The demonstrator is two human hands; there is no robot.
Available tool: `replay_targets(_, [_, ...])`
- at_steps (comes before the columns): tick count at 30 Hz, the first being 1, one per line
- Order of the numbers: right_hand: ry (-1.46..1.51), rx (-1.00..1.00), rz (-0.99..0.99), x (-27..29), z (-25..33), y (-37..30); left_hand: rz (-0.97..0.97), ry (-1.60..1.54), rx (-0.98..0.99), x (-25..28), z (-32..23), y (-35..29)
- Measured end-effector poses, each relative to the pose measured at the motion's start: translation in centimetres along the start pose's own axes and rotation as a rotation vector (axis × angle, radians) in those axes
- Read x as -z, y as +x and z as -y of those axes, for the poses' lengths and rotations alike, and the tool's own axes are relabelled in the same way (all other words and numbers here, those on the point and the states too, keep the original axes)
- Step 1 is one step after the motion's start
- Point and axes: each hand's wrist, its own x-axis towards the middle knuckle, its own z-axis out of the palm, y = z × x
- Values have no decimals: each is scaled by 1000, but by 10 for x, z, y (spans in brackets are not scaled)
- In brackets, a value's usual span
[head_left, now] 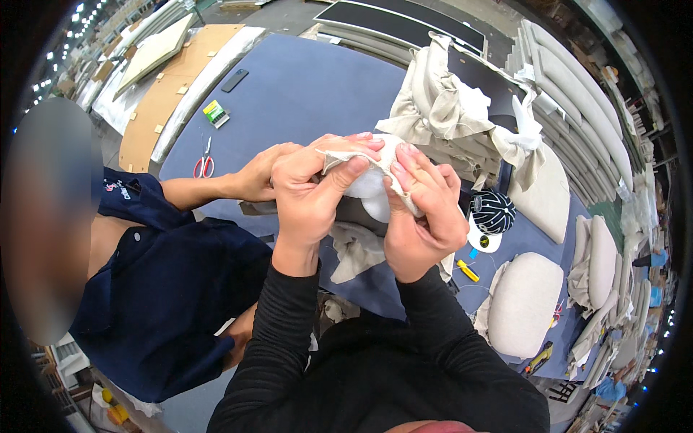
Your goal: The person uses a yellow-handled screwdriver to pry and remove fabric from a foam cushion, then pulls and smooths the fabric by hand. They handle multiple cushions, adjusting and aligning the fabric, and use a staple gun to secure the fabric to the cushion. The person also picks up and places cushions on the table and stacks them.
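So both hands are up in front of the chest, arms reaching forward over the near edge of the table [317,79], black sleeves down to the wrists. The left hand [307,191] comes in with its back mostly facing up, fingers stretched toward the right hand, thumb pushed out alongside them. Its grip is pinched on a cream fabric cover [333,159], the loose edge caught between thumb and fingers. The right hand [426,213] leans in from the other side, wrist low, fingers curled over the top and tilted left, also grasping that cover, thumb tucked low. The fingertips of both hands sit pretty close together, just a small gap between them.

Cover's above the table, about midway along the near edge, with white padding [369,186] showing right under the hands. A co-worker's hand [263,173] is just beside the left one; can't tell what it's holding, since the person's own hand blocks it.

Elsewhere: red-handled scissors [205,164] by the left edge, a dark phone [234,81] near the far left corner, a heap of cream fabric [433,97] toward the far right, and a pale cushion [525,304] near the near right corner.
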Motion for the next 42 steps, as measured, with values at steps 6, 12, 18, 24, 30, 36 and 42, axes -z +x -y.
replay_targets(6, [-121,209,8,6,-18,-15,92,257,-311,5,6,-9])
replay_targets(12, [220,104,91,41,4,-41,98,328,-392,0,4,-13])
replay_targets(18, [1139,-1156,472,54,55,-44,119,346,-392,2,-4,-23])
replay_targets(24, [1306,-1248,102,47,50,-58,153,308,-329,8,-19,-35])
replay_targets(30, [1113,-987,39,32,53,-81,242,266,-314,13,-24,-43])
replay_targets(36, [1080,-881,61,30,49,-95,243,255,-302,16,-25,-52])
replay_targets(42, [1106,-862,15,28,49,-100,188,279,-238,6,-29,-49])
